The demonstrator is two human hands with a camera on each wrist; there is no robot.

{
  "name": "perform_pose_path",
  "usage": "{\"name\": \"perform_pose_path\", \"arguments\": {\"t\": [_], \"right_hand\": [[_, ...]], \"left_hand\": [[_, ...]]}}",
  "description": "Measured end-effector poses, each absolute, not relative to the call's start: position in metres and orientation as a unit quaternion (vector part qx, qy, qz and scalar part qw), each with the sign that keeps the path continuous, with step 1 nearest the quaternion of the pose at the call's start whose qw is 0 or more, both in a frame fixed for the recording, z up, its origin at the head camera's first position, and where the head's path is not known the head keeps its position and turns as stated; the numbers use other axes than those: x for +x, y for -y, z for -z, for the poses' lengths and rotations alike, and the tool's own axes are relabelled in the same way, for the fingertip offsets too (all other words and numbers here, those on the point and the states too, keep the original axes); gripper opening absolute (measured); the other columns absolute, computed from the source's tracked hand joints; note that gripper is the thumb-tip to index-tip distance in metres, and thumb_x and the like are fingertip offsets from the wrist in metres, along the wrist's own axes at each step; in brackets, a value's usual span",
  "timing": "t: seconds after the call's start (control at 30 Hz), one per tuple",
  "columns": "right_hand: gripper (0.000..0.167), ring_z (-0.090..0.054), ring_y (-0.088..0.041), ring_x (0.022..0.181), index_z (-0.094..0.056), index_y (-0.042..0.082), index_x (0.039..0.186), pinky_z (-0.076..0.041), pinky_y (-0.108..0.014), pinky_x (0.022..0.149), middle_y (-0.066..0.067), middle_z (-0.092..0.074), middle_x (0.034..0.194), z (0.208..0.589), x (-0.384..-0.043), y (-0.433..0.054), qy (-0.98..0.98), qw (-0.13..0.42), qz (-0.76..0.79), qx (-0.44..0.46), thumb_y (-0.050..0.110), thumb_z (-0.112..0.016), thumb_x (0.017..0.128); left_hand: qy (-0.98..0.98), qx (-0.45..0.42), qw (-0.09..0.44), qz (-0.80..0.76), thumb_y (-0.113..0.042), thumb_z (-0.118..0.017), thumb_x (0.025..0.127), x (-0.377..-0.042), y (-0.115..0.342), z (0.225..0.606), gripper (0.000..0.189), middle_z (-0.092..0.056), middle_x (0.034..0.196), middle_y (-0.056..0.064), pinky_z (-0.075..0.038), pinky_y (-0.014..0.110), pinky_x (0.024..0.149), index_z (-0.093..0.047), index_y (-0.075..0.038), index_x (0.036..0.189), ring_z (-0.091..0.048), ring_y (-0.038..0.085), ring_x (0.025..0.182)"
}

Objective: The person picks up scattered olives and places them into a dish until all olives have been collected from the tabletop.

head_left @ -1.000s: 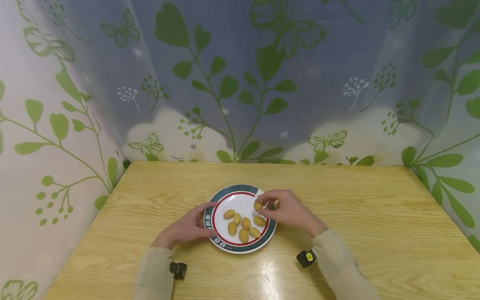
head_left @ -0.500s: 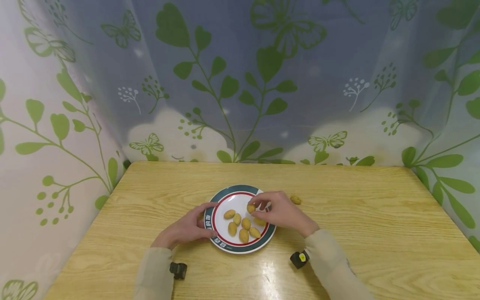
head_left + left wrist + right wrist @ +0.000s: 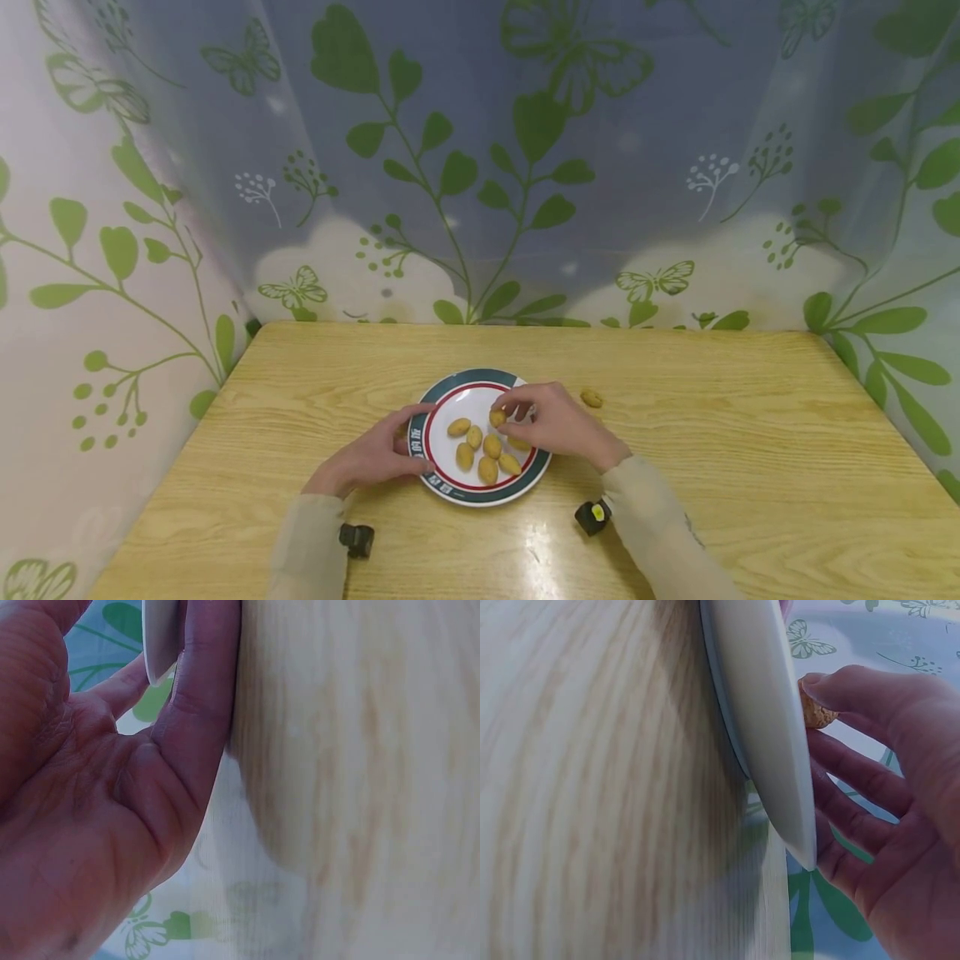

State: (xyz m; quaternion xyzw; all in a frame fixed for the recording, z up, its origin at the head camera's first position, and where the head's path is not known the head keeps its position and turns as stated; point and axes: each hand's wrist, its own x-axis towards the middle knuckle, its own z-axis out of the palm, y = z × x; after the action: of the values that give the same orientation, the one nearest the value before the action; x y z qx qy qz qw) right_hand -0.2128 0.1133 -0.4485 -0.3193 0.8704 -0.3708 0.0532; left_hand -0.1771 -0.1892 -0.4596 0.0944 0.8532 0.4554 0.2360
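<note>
A round white plate (image 3: pixel 474 402) with a dark green rim band and a red ring lies on the table. Several tan, oval nuts that look like unshelled peanuts (image 3: pixel 487 471) lie on it. My left hand (image 3: pixel 371 454) holds the plate's left rim; in the left wrist view, the plate's edge (image 3: pixel 159 641) stands between parts of the hand (image 3: pixel 112 765). Above the plate's right part, my right hand (image 3: pixel 555 423) pinches one peanut (image 3: pixel 498 417) between thumb and fingers. The right wrist view shows this peanut's rough shell (image 3: pixel 819 705) just past the plate's edge. One peanut is partly hidden under the hand.
A single peanut (image 3: pixel 592 397) lies on the wood-grain table (image 3: pixel 712 433), right of the plate. Behind the table hangs a curtain (image 3: pixel 480 208) printed with leaves and butterflies. Small black cameras (image 3: pixel 356 541) sit at both wrists.
My right hand, with the pinched peanut, has moved left toward the plate's middle. The peanut on the table right of the plate has come into view. My left hand stays put.
</note>
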Motion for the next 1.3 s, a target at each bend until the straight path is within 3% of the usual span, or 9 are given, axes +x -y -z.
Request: {"name": "perform_pose_path", "arguments": {"t": [0.6, 1.03, 1.3], "right_hand": [[0.017, -0.065, -0.009, 0.083, -0.076, 0.018, 0.109, -0.052, -0.022, 0.072, 0.005, -0.072, 0.092, 0.447, -0.212, -0.109, -0.869, 0.085, 0.370, -0.317, 0.018, -0.074, 0.093], [0.020, -0.064, -0.005, 0.086, -0.075, 0.016, 0.112, -0.053, -0.023, 0.076, 0.006, -0.073, 0.096, 0.448, -0.213, -0.117, -0.868, 0.065, 0.371, -0.322, 0.024, -0.074, 0.094], [0.023, -0.065, -0.007, 0.088, -0.075, 0.013, 0.114, -0.054, -0.024, 0.075, 0.004, -0.075, 0.099, 0.444, -0.212, -0.123, -0.867, 0.051, 0.375, -0.325, 0.022, -0.075, 0.093]], "left_hand": [[-0.859, 0.082, 0.234, -0.448, -0.022, -0.084, 0.085, -0.176, 0.188, 0.457, 0.086, -0.067, 0.114, 0.009, -0.051, 0.031, 0.085, -0.037, -0.022, 0.157, -0.065, 0.017, 0.089], [-0.863, 0.061, 0.233, -0.445, -0.021, -0.085, 0.084, -0.176, 0.187, 0.457, 0.085, -0.066, 0.109, 0.007, -0.050, 0.031, 0.082, -0.039, -0.025, 0.156, -0.063, 0.018, 0.086], [-0.864, 0.052, 0.231, -0.445, -0.021, -0.085, 0.083, -0.176, 0.187, 0.458, 0.085, -0.062, 0.118, 0.008, -0.048, 0.031, 0.081, -0.041, -0.028, 0.155, -0.061, 0.019, 0.090]]}}
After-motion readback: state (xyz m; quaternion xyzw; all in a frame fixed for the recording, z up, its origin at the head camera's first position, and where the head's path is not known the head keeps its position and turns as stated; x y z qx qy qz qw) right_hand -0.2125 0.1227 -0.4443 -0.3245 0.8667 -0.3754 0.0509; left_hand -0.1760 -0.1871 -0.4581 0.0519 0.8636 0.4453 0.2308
